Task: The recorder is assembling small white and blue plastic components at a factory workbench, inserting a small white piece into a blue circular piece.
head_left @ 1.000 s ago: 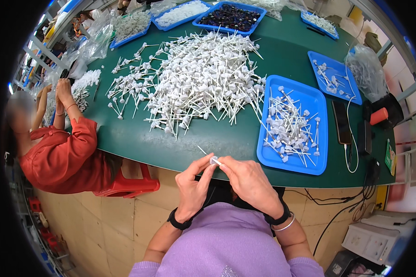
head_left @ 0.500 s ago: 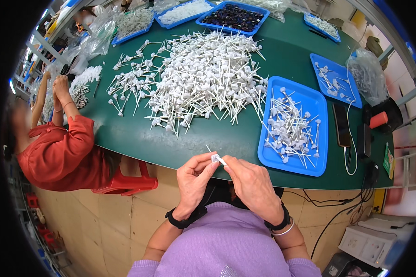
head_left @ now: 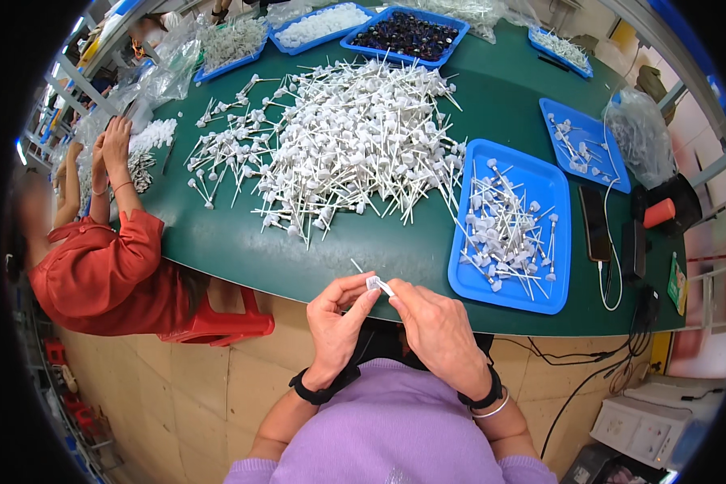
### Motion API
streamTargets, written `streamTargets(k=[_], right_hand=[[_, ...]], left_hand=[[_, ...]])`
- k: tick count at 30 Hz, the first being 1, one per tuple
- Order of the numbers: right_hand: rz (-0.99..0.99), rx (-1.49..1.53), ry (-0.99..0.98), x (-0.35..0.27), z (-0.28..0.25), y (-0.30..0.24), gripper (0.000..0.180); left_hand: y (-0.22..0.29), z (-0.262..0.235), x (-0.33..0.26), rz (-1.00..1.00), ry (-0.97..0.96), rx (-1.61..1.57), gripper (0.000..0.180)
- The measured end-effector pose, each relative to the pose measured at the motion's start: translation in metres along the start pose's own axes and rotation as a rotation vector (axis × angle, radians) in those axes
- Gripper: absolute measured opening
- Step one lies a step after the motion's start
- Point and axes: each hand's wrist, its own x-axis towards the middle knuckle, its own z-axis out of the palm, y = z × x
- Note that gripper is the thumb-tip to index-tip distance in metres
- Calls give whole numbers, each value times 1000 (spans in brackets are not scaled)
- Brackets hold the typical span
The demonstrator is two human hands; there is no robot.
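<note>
My left hand [head_left: 337,323] and my right hand [head_left: 437,332] meet at the near edge of the green table [head_left: 218,242], both pinching one small white plastic cap with a thin straw [head_left: 373,282]. The straw points up and to the left between my fingers. A big heap of the same white straw parts [head_left: 347,145] lies in the middle of the table. To the right of my hands sits a blue tray [head_left: 540,286] holding several of these parts.
A person in a red top [head_left: 97,266] sits at the left on a red stool, hands raised over small white pieces. More blue trays [head_left: 403,32] line the far edge. A phone with a cable [head_left: 595,226], dark boxes and a clear bag [head_left: 641,137] lie at the right.
My hands have drawn a little closer together around the part, and the straw now shows shorter between my fingers. The person at the left has lifted both hands.
</note>
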Motion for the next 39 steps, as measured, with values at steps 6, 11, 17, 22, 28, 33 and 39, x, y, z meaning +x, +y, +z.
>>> streamTargets(k=[6, 11, 17, 22, 28, 33, 39], right_hand=[[-2, -97, -4, 0, 3, -3, 15], [-13, -143, -6, 1, 5, -3, 16], [-17, -128, -4, 1, 6, -2, 17], [-21, -118, 1, 1, 7, -1, 18], [-54, 87, 49, 4, 8, 7, 18], [115, 342, -63, 7, 3, 14, 17], [246, 528, -184, 10, 2, 21, 22]], left_hand=[[2, 6, -4, 142, 55, 228, 25], [0, 6, -4, 168, 65, 274, 24], [0, 7, -2, 156, 64, 242, 24], [1, 5, -2, 114, 58, 203, 25], [-2, 1, 2, 43, -16, 58, 27], [2, -2, 4, -23, -70, -3, 26], [-4, -5, 4, -35, -86, -64, 24]])
